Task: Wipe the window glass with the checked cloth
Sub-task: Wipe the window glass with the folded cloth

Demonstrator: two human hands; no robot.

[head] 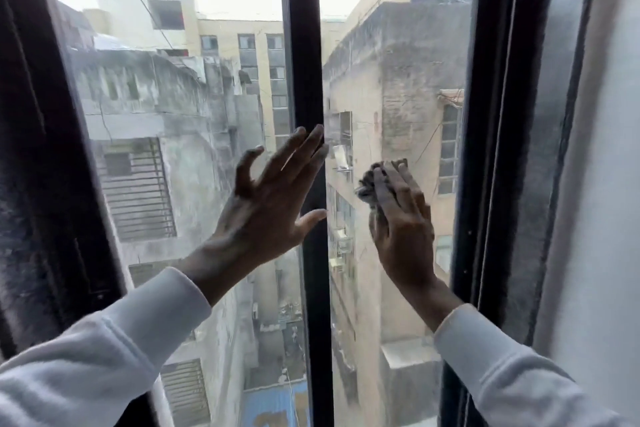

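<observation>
My right hand [401, 222] presses a crumpled grey checked cloth [367, 191] flat against the right window glass [398, 80], about halfway up the pane. Most of the cloth is hidden under my palm; its edges show at the left and above my fingertips. My left hand [273, 194] is spread with fingers apart, its fingertips resting on the black centre bar [304, 80] and the left window glass [173, 114]. It holds nothing. Both arms wear white sleeves.
Black window frame [491, 149] stands right of the cloth, with another dusty narrow pane [554, 114] beyond it. A dark frame post [41, 149] bounds the left pane. Outside, weathered buildings and an alley lie far below.
</observation>
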